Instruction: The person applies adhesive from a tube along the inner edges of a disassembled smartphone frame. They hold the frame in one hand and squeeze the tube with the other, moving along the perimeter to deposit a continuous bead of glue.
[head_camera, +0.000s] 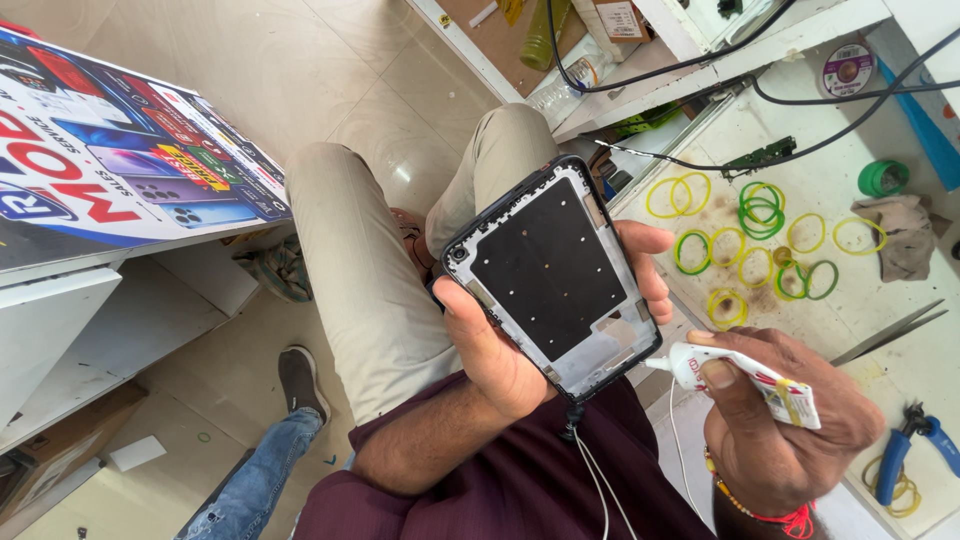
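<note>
My left hand (500, 345) grips an opened phone frame (550, 270), a black-rimmed shell with a dark plate and pale metal inside, held above my lap with fingers wrapped round its right edge. My right hand (790, 420) squeezes a small white glue tube (740, 380). The tube's nozzle touches the lower right corner of the phone frame.
A white worktable (900, 330) at the right carries several yellow and green rubber bands (760, 210), a green tape roll (883, 178), a grey cloth (905, 235), tweezers (890, 335), blue-handled pliers (905, 455) and a small circuit board (765, 157). Black cables cross it. Another person's shoe (300, 380) is at lower left.
</note>
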